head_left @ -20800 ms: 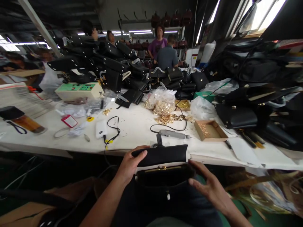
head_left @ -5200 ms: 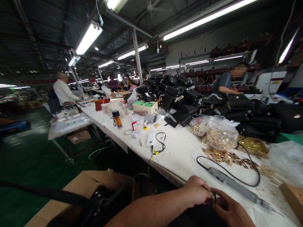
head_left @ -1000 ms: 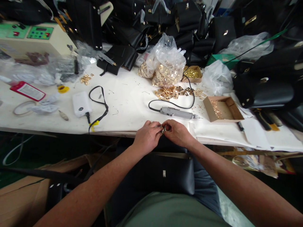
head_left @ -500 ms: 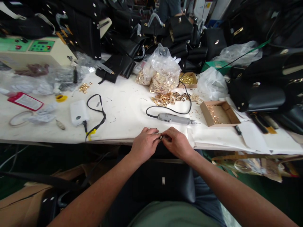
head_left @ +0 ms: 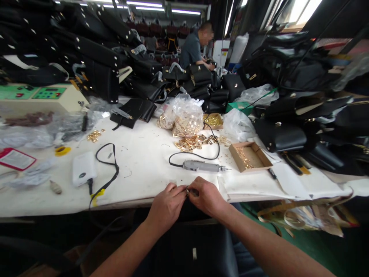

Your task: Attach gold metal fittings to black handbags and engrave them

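At the table's front edge my left hand [head_left: 169, 202] and my right hand [head_left: 206, 195] meet, fingertips pinched together. Between them shows a small shiny metal fitting [head_left: 187, 191]; its exact shape is too small to make out. Both hands are closed on it, and dark material lies just below the fingers. A black handbag [head_left: 211, 246] with a small metal plate [head_left: 194, 253] on its front rests on my lap under my forearms. Just beyond my hands a grey electric screwdriver [head_left: 201, 166] lies on the white table [head_left: 144, 154], its bit pointing right.
Loose gold metal pieces [head_left: 187, 143] lie before a clear plastic bag [head_left: 187, 117] full of them. A cardboard box [head_left: 258, 156] of small screws stands right. Left are a white power bank [head_left: 83, 169] and yellow tape [head_left: 62, 151]. Black bags [head_left: 282, 136] crowd the back; a person [head_left: 191, 48] works beyond.
The camera view has tilted up, bringing the person and ceiling lights into sight, and everything sits lower in the picture. My hands stay pinched together at the metal fitting.
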Demonstrator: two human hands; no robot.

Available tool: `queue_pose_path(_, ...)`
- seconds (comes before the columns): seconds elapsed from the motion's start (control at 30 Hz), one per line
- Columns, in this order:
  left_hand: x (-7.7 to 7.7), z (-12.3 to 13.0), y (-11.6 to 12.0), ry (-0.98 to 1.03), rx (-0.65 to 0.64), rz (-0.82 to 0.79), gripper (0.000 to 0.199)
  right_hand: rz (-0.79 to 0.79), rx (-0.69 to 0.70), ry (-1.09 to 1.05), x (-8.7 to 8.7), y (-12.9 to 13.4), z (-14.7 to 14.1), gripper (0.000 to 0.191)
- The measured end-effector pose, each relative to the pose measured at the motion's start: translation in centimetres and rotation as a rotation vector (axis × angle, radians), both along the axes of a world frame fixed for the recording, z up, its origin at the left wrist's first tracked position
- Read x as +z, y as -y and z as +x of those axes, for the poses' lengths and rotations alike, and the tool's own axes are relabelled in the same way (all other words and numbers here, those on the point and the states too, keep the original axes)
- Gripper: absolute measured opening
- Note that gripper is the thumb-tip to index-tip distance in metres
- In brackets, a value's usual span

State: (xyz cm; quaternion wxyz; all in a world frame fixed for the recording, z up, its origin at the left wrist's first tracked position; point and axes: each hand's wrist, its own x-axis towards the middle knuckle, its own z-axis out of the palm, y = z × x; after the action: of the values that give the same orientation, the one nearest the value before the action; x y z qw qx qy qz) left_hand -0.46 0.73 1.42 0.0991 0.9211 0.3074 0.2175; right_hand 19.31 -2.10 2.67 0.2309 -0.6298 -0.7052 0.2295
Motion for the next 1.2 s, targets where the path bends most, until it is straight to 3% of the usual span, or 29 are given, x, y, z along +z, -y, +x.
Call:
queue_pose_path(0.3,-0.1,-1.2,1.4,-0.071,-0.001,0.088,0.048,-0.044,0.047,0.059,0.6,-0.3,0.2,0.016)
queue_pose_path(0.53,-0.6,-1.4,1.2,-0.078,-0.021,0.080,0.047,-0.077,0.115,0.071,1.1,-1.1,0.5,0.018)
queue_pose_path(0.7,-0.4,-1.3,1.2,-0.076,-0.024,0.102,0.040,-0.139,0.203,-0.039,2.8,-1.8,1.6,0.015)
queue_pose_path(0.77,-0.3,-1.2,1.2,-0.073,-0.026,0.085,0.035,-0.079,0.132,-0.049,3.6,-3.4,3.1,0.017)
queue_pose_path(0.87,-0.4,-1.1,1.1,-0.053,-0.026,0.061,0.033,0.031,-0.107,0.094,4.4,-7.6,6.9,0.022)
queue_pose_path(0.97,-0.6,-1.1,1.3,-0.035,0.012,0.031,0.034,-0.004,-0.244,0.188,4.2,-12.4,11.0,0.024)
queue_pose_path(1.1,-0.8,-1.1,2.4,-0.038,0.072,-0.005,0.027,-0.088,-0.288,0.273,2.7,-16.4,13.8,0.022)
queue_pose_path(1.2,-1.1,-1.2,3.0,-0.061,0.079,0.008,0.023,-0.106,-0.258,0.299,0.2,-18.1,15.1,0.025)
